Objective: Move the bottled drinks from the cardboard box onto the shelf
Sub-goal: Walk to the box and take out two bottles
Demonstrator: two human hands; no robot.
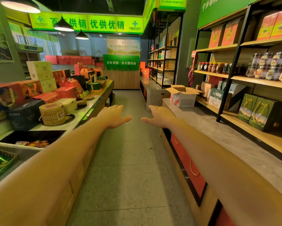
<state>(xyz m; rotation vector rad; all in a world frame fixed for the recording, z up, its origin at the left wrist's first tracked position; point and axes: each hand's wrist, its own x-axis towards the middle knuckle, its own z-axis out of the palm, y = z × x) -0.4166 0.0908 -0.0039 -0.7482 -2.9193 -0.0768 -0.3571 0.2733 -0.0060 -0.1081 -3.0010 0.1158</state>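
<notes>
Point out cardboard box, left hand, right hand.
cardboard box (185,99), head view, front wall.
left hand (113,116), head view, back of hand.
right hand (159,115), head view, back of hand.

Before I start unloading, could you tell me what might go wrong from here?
The cardboard box sits near the grey counter's front edge, so a tug might slide it off. Its raised flaps hide the contents, so reaching in is blind. Both hands are empty and well short of it.

green banner (111,24) "优供优销", counter sign (121,62) "百年供销一直在您身边"
</notes>
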